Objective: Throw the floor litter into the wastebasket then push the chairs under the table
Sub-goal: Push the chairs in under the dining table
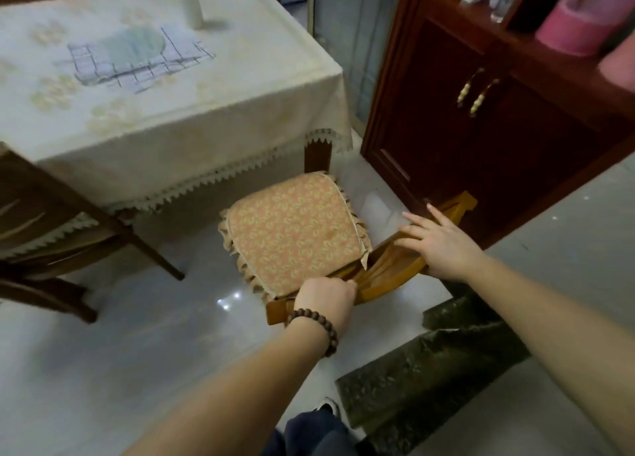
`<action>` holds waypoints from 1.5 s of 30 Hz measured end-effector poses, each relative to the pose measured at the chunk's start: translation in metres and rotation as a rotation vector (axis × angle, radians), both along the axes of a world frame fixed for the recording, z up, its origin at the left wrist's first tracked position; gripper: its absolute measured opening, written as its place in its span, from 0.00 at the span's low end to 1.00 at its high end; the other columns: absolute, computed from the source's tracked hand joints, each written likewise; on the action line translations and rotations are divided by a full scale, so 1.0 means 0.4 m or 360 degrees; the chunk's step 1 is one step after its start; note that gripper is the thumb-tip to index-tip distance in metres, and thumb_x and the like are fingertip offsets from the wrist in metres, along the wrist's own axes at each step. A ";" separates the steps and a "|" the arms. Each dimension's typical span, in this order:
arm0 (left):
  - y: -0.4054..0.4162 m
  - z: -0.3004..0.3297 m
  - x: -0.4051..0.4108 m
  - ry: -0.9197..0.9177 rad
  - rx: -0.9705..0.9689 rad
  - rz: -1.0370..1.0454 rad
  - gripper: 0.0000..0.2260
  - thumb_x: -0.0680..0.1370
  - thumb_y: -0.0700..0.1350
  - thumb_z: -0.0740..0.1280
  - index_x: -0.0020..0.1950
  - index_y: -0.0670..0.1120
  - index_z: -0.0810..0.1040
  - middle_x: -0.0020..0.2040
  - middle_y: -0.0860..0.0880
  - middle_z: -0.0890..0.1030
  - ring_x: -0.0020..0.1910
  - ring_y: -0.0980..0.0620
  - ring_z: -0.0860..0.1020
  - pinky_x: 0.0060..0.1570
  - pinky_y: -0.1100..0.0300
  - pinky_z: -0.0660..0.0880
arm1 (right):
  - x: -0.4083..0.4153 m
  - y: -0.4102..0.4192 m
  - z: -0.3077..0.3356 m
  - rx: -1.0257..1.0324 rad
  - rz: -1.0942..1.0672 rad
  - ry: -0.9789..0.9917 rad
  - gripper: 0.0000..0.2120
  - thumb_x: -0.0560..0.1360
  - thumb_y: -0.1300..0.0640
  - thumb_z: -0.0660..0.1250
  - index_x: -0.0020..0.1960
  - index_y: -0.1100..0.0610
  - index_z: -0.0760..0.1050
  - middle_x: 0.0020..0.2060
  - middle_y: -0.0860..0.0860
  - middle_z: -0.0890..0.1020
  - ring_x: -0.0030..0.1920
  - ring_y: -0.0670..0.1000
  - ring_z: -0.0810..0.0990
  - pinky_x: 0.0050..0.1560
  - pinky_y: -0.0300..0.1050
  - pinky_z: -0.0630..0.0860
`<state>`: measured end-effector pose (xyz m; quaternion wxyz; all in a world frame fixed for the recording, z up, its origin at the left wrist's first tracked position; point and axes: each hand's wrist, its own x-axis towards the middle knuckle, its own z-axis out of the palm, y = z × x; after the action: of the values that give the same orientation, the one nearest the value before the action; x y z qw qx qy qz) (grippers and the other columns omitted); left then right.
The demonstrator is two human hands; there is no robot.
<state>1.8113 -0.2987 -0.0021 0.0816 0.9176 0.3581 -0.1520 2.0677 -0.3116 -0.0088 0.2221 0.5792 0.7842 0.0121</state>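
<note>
A wooden chair [385, 273] with an orange patterned seat cushion [292, 232] stands in front of me, its seat partly under the edge of the table [171, 111], which wears a cream lace-trimmed cloth. My left hand [326, 301] is closed around the left end of the chair's curved top rail. My right hand [443, 242] rests on the rail's right part, fingers spread over it. No litter or wastebasket is in view.
A second dark wooden chair [51, 242] stands at the left, angled out from the table. A dark red cabinet [481, 129] rises close on the right of the chair. A dark green patterned block [429, 380] lies by my feet.
</note>
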 end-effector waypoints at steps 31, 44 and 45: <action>0.275 0.030 -0.422 0.0318 0.0160 0.0116 0.05 0.80 0.46 0.58 0.54 0.51 0.71 0.42 0.51 0.78 0.40 0.48 0.78 0.42 0.54 0.76 | -0.417 0.170 -0.010 0.0289 0.0097 0.0513 0.07 0.65 0.56 0.73 0.41 0.55 0.77 0.37 0.52 0.83 0.42 0.55 0.81 0.47 0.47 0.74; 0.409 0.016 -0.358 0.0231 0.0274 0.0341 0.06 0.79 0.45 0.59 0.55 0.52 0.70 0.43 0.49 0.80 0.42 0.46 0.78 0.43 0.52 0.76 | -0.322 0.437 0.009 0.0220 0.0361 0.0385 0.04 0.74 0.53 0.63 0.44 0.53 0.74 0.40 0.51 0.82 0.43 0.56 0.81 0.42 0.48 0.74; 0.422 0.014 -0.354 0.0219 0.0283 0.0345 0.06 0.78 0.45 0.59 0.55 0.52 0.70 0.43 0.49 0.80 0.42 0.46 0.78 0.42 0.53 0.76 | -0.320 0.451 0.013 0.0223 0.0362 0.0391 0.04 0.74 0.54 0.63 0.45 0.53 0.74 0.40 0.51 0.82 0.43 0.56 0.81 0.42 0.48 0.74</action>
<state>1.6696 -0.1301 0.0037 -0.0090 0.8646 0.4718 -0.1726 1.9397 -0.1313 -0.0037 0.0809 0.4980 0.8631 0.0208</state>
